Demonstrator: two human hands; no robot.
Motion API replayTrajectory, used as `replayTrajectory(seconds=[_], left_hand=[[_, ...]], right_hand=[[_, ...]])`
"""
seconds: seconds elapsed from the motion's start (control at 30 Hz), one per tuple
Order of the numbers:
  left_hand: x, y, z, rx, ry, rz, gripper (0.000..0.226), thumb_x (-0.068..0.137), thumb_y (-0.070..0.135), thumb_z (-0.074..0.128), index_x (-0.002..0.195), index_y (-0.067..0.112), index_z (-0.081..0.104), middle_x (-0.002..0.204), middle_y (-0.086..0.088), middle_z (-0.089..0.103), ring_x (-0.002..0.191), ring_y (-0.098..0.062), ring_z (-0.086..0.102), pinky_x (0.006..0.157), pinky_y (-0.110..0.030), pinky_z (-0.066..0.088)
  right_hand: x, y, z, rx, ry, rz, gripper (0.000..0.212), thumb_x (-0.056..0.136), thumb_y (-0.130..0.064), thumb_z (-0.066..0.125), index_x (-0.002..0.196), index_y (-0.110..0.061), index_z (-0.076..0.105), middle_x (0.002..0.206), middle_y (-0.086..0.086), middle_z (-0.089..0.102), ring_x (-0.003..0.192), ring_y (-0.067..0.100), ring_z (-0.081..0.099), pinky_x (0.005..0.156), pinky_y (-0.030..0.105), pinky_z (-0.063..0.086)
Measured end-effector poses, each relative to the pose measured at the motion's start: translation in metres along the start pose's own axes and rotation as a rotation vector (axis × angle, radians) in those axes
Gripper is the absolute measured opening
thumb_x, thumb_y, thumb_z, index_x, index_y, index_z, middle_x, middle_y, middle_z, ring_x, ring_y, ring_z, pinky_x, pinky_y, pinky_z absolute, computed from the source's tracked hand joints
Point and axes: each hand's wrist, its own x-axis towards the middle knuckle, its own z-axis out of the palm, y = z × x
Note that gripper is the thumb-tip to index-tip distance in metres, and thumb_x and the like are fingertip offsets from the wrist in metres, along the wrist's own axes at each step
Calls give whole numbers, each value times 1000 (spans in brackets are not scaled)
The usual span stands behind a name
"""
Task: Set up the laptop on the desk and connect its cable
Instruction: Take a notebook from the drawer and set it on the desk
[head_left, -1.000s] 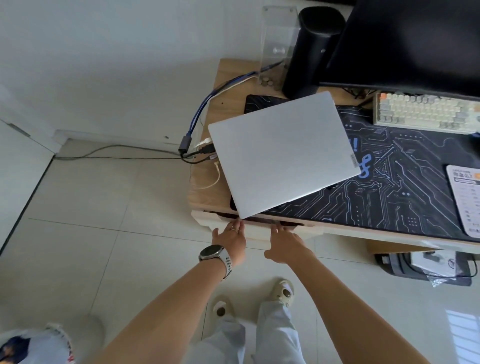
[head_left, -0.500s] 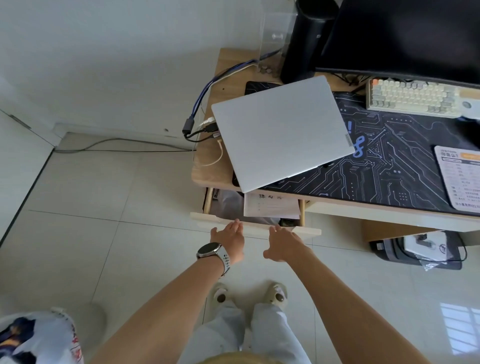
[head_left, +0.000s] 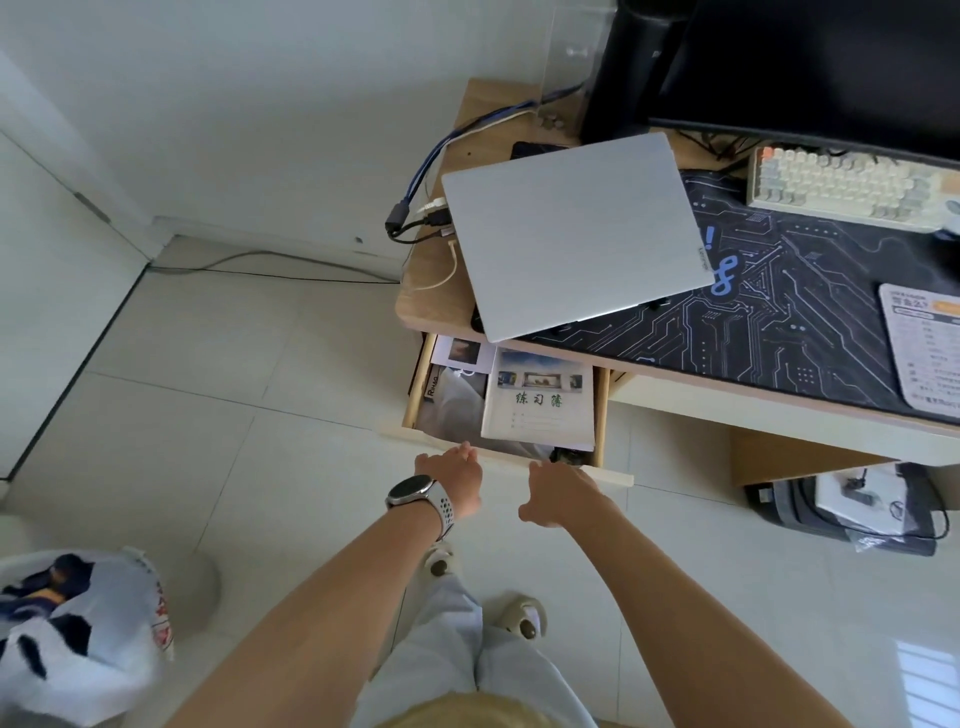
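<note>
Laptop: silver, lid closed, laid at an angle on the left part of the tabletop, its right portion resting on the dark circuit-patterned desk mat. Its near left corner overhangs the front edge above the open drawer.

Cables: a cluster of plugs is seen at the laptop's left edge, with blue and white leads running back toward the wall; whether each plug is seated cannot be told. A thin cream cable is looped on the bare wood just beside the laptop.

Drawer: pulled out below the tabletop's left end. A white exercise book with green characters is held in it, with a photograph and pale plastic wrapping to its left.

Left hand: fingers are extended and laid close together against the drawer's front panel; whether the tips hook under the edge cannot be told. A watch is worn on the wrist.

Right hand: fingers are reached onto the same front panel, thumb spread aside; the grip itself is hidden.

Keyboard: cream keys, placed at the back right of the mat, below a dark monitor.

Printed card: laid on the mat's right end.

Plastic bag: white, placed on the tiled floor at lower left.
</note>
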Motion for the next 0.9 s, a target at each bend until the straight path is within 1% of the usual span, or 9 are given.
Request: replayTrajectory(seconds=[0.07, 0.13, 0.17, 0.3, 0.4, 0.5, 0.63, 0.8, 0.9], left_hand=[[-9, 4, 5, -3, 48, -11, 60, 95, 28, 47, 148, 8, 27, 155, -7, 29, 130, -26, 46, 96, -40, 41], [-16, 7, 9, -18, 105, -16, 42, 93, 28, 50, 129, 6, 51, 128, -8, 58, 108, -24, 60, 78, -33, 44], [-19, 9, 11, -26, 112, -18, 34, 93, 27, 50, 119, 6, 57, 116, -8, 62, 100, -24, 62, 73, -32, 43], [-27, 15, 15, -58, 99, -28, 19, 94, 26, 50, 95, 10, 60, 88, -5, 59, 81, -19, 59, 67, -29, 43], [-28, 14, 18, -83, 93, -23, 15, 93, 24, 50, 84, 13, 53, 82, -3, 57, 74, -17, 56, 64, -27, 46], [-26, 14, 20, -102, 80, -33, 16, 92, 24, 52, 92, 10, 60, 93, -6, 64, 87, -20, 62, 78, -29, 53], [-24, 14, 23, -75, 53, -38, 24, 95, 26, 49, 109, 8, 57, 105, -6, 61, 101, -22, 58, 87, -28, 47], [-26, 18, 30, -86, -72, -26, 25, 95, 26, 49, 107, 7, 58, 90, -3, 53, 85, -19, 53, 82, -29, 45], [-29, 21, 36, -72, -85, -14, 28, 94, 28, 49, 109, 8, 58, 83, -2, 53, 81, -19, 55, 81, -29, 48]], right_hand=[[-6, -2, 5, -21, -35, -3, 31, 83, -33, 58, 107, -13, 60, 104, 4, 63, 91, 21, 57, 72, 27, 43], [-10, -3, 10, -31, -69, -10, 26, 83, -32, 58, 99, -13, 62, 98, 4, 63, 87, 20, 55, 74, 28, 45], [-11, -3, 11, -33, -84, -14, 24, 84, -32, 57, 96, -12, 61, 97, 4, 62, 87, 21, 56, 76, 28, 47], [-15, -3, 16, -14, -123, -45, 37, 85, -33, 55, 113, -8, 60, 113, 6, 60, 100, 22, 59, 85, 30, 50], [-20, -2, 17, 2, -135, -68, 41, 87, -35, 55, 119, -9, 56, 112, 5, 59, 98, 20, 57, 81, 28, 48], [-23, -2, 21, 25, -142, -78, 37, 87, -34, 58, 116, -11, 55, 97, 2, 55, 86, 18, 53, 73, 26, 44], [-23, -5, 27, 45, -166, -88, 39, 85, -36, 59, 116, -13, 54, 100, 3, 59, 87, 17, 54, 78, 28, 47], [-27, -7, 33, 41, -217, -90, 34, 87, -31, 57, 115, -11, 55, 94, 3, 55, 85, 19, 54, 75, 27, 44], [-30, -7, 37, 53, -233, -90, 33, 89, -30, 56, 115, -10, 55, 94, 3, 55, 84, 18, 53, 72, 26, 40]])
